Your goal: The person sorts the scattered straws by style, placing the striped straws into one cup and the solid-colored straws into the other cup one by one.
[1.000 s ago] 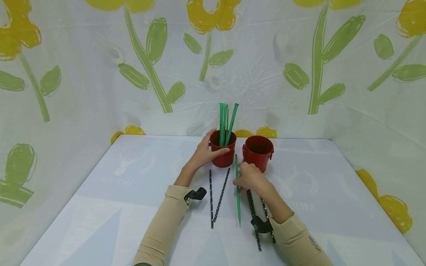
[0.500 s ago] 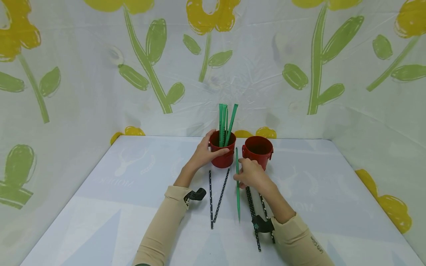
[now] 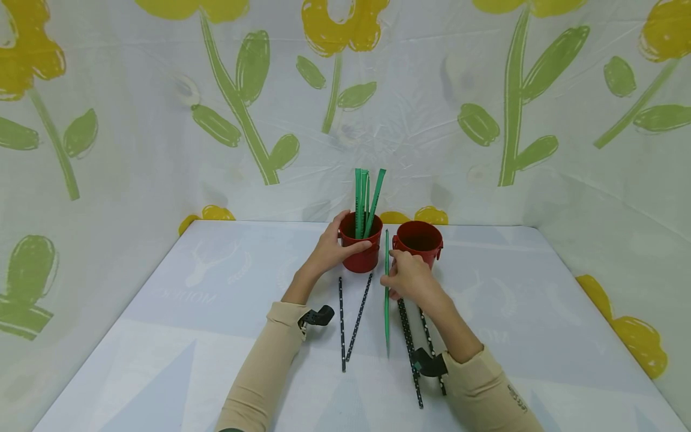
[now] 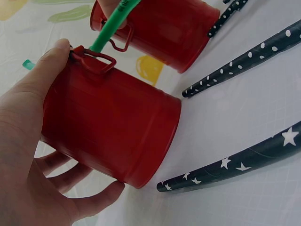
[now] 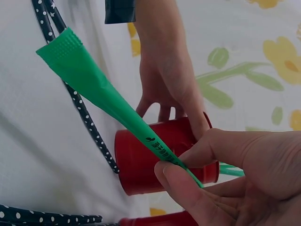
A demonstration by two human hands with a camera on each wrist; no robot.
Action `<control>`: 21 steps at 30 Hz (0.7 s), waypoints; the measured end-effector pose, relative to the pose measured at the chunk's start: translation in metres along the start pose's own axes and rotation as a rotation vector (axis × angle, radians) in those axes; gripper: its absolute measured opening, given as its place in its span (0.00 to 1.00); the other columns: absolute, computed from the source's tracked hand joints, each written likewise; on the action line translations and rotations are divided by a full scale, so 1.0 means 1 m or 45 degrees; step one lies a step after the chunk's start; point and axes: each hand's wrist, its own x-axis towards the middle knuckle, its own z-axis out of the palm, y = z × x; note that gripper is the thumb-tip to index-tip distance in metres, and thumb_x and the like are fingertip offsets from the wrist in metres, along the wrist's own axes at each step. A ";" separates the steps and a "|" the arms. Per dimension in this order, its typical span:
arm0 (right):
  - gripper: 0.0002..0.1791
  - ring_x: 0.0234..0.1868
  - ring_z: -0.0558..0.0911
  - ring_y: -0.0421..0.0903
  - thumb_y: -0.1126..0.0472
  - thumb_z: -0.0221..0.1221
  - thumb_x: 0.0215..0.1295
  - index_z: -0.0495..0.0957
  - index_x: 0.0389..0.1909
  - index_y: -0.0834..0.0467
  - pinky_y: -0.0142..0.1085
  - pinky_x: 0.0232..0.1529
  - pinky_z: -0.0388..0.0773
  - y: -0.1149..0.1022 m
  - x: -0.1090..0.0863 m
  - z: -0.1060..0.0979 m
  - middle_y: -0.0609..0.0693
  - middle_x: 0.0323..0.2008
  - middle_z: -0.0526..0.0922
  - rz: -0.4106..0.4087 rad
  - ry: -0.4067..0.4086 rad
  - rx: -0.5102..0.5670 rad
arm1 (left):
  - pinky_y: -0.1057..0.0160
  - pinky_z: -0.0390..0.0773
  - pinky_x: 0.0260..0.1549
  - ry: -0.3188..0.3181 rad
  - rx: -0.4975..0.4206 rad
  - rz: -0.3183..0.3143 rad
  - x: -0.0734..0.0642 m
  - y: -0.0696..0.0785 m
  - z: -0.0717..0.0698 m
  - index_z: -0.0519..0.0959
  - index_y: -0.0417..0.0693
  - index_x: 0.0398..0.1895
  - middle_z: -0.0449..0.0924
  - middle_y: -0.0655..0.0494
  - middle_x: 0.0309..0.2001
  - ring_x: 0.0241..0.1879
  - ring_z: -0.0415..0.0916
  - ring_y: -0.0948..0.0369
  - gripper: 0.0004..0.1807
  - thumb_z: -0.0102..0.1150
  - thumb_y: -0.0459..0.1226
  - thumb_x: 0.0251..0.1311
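Observation:
My left hand grips the left red bucket, thumb at the near side and fingers round the far side. Several green wrapped straws stand upright inside that bucket. Between thumb and fingers, my right hand pinches another green wrapped straw with a flat crimped end and dark print. In the head view this straw points away from me, between the two buckets. The right red bucket stands just beyond the right hand, which partly covers its front; no straws show in it.
Black straws with white dots or stars lie on the white table: one dark straw and a slanted one left of centre, several more under the right forearm. A flower-printed curtain hangs behind the table.
My right hand has moved slightly forward with the green wrapped straw, its far tip now beside the bucket rims. The left hand has stayed on its bucket.

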 end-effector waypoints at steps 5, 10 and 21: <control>0.38 0.18 0.83 0.41 0.61 0.67 0.58 0.65 0.69 0.65 0.34 0.35 0.85 0.000 0.000 -0.002 0.52 0.26 0.80 -0.043 0.026 0.018 | 0.45 0.71 0.65 0.001 -0.001 0.008 0.000 0.000 0.000 0.49 0.65 0.77 0.61 0.58 0.72 0.70 0.61 0.57 0.51 0.67 0.58 0.54; 0.38 0.18 0.83 0.42 0.62 0.66 0.59 0.64 0.69 0.66 0.33 0.34 0.84 0.001 0.001 -0.004 0.52 0.24 0.80 -0.101 0.076 0.027 | 0.45 0.71 0.64 0.001 -0.010 0.021 0.001 0.000 -0.001 0.49 0.60 0.77 0.61 0.57 0.71 0.70 0.62 0.56 0.52 0.67 0.57 0.54; 0.37 0.20 0.82 0.40 0.61 0.65 0.59 0.64 0.70 0.63 0.37 0.39 0.86 0.001 0.002 -0.006 0.52 0.27 0.83 -0.131 0.172 0.054 | 0.46 0.72 0.64 -0.006 -0.038 0.043 0.002 -0.001 0.000 0.49 0.59 0.77 0.62 0.56 0.71 0.69 0.62 0.56 0.52 0.67 0.56 0.55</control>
